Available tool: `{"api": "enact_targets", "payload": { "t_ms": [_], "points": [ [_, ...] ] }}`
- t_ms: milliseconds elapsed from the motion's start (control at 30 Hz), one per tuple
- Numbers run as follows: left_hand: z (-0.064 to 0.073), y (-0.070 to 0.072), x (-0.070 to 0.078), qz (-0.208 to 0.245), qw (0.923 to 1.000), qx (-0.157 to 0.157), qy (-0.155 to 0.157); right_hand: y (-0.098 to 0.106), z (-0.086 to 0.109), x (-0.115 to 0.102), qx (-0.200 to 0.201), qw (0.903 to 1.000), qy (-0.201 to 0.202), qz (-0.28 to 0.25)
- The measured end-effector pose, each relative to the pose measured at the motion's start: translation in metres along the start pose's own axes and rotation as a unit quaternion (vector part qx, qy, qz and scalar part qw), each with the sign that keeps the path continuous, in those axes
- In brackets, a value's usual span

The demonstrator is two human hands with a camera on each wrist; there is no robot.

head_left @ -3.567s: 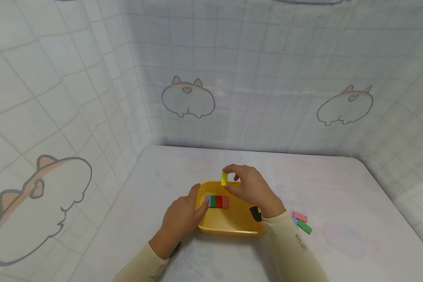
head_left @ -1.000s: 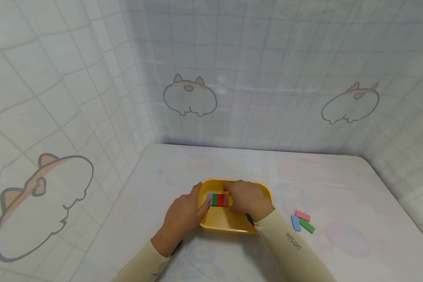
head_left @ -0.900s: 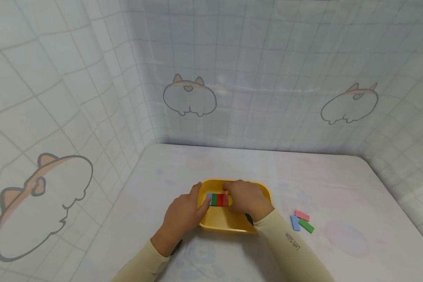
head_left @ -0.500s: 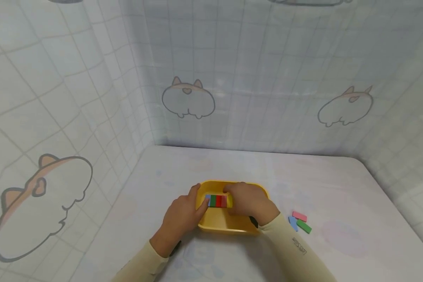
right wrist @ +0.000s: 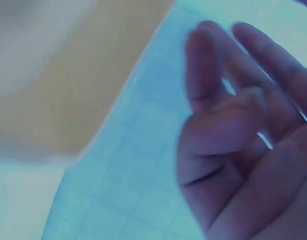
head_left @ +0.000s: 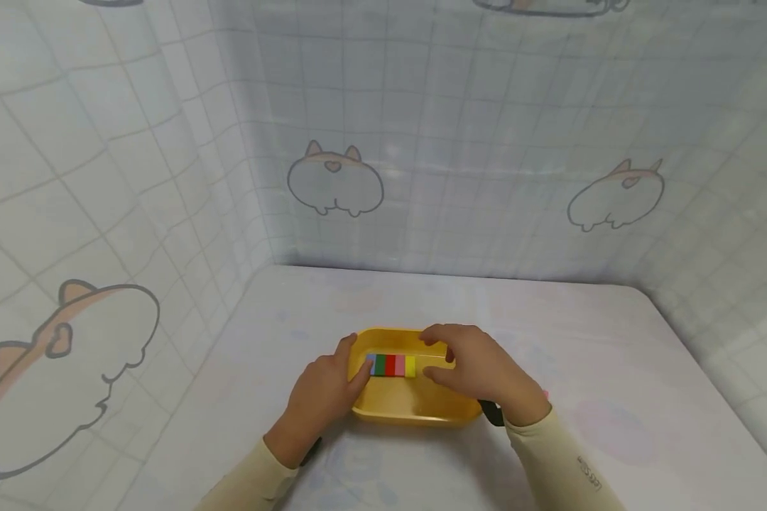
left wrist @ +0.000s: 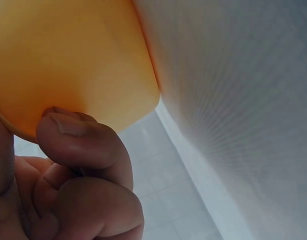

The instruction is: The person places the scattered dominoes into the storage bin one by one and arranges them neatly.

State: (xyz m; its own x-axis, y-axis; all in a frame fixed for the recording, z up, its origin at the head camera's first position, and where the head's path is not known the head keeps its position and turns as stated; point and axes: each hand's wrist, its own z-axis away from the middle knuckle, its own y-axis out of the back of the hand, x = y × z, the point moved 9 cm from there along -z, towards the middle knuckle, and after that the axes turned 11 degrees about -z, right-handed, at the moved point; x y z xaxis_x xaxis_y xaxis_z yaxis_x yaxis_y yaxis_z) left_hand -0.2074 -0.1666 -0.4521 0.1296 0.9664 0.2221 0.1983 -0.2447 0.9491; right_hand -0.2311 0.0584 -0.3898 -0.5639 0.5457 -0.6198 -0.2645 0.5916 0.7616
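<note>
- White sheet (head_left: 486,106) with a grey grid print hangs behind and down both sides. Cartoon animals (head_left: 335,181) printed on it, one large at left, others on the back face.
- White table (head_left: 307,298), faint pastel print, dark line along the far edge where it meets the sheet.
- Cream sleeves (head_left: 562,454) on both forearms, small dark lettering on the right one.
- Yellow tray (head_left: 415,404), shallow, rounded corners, flat on the table between the hands.
- Left hand (head_left: 326,383): grips the tray's left side, thumb over the rim and inside, other fingers outside. Left wrist view has fingers bent against the outer wall. Thumb tip sits at the blue block; can't tell if it touches.
- Right hand (head_left: 476,362): over the tray's right side, thumb and index spread well apart, holding nothing. Right wrist view is blurred with a blue cast.
- Blocks inside the tray, one tight row, left to right: blue (head_left: 371,365), green (head_left: 380,365), red (head_left: 390,365), pink (head_left: 400,365), yellow (head_left: 410,366). Yellow end is nearest the right thumb, gap between.
- Black straps (head_left: 492,414) under both wrists, mostly hidden.
- Pink bit (head_left: 546,394) peeks out beside the right wrist, too covered to identify.
</note>
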Motion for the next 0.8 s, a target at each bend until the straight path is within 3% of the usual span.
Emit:
{"api": "enact_targets", "payload": {
  "t_ms": [200, 400, 567, 800],
  "points": [
    [-0.001, -0.005, -0.004, 0.001, 0.9999, -0.007, 0.010, 0.031, 0.020, 0.000, 0.063, 0.9972, 0.033, -0.024],
    [-0.001, -0.007, -0.007, 0.003, 0.9999, -0.005, 0.013, 0.053, 0.046, 0.018, 0.096, 0.9936, 0.059, -0.013],
    [-0.001, -0.005, -0.006, 0.003, 1.0000, -0.001, 0.008, 0.057, 0.070, 0.041, 0.098, 0.9941, 0.046, -0.006],
    [-0.002, -0.009, -0.007, 0.002, 0.9999, -0.011, 0.002, 0.045, 0.101, 0.069, 0.082, 0.9963, 0.026, 0.001]
  ]
}}
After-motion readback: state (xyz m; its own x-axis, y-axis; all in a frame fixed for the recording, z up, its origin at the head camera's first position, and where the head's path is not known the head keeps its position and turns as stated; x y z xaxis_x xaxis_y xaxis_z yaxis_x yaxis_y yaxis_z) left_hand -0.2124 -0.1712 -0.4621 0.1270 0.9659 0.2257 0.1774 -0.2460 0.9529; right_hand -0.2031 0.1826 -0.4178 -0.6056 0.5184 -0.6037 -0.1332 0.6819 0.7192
